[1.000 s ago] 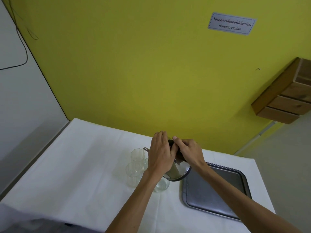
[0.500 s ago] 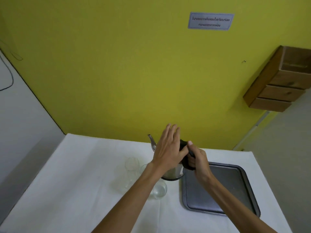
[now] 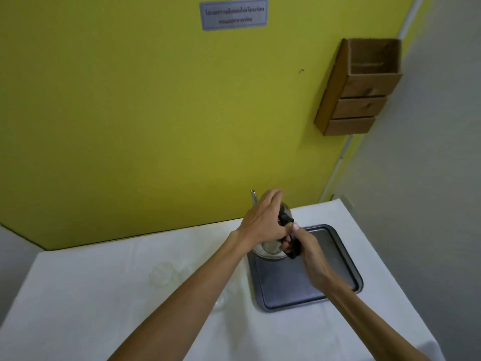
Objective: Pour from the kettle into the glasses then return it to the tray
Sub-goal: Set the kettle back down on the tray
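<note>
A steel kettle (image 3: 270, 247) with a black handle is upright over the far left corner of the dark metal tray (image 3: 338, 259); I cannot tell whether its base touches the tray. My right hand (image 3: 302, 243) grips the black handle. My left hand (image 3: 263, 220) lies over the kettle's lid with fingers extended, hiding most of the body; the thin spout (image 3: 253, 195) pokes out beyond it. Clear glasses (image 3: 161, 276) stand on the white table left of the tray, and one more glass (image 3: 221, 302) shows beside my left forearm.
The white-clothed table (image 3: 104, 308) meets a yellow wall at the back and a grey wall on the right. A wooden drawer box (image 3: 356, 95) hangs on the yellow wall, above and to the right. A paper sign (image 3: 234, 14) is higher up.
The kettle has gone from tilted over the glasses to upright and moved right, to above the tray's corner. Both hands travelled with it. The camera has swung rightward.
</note>
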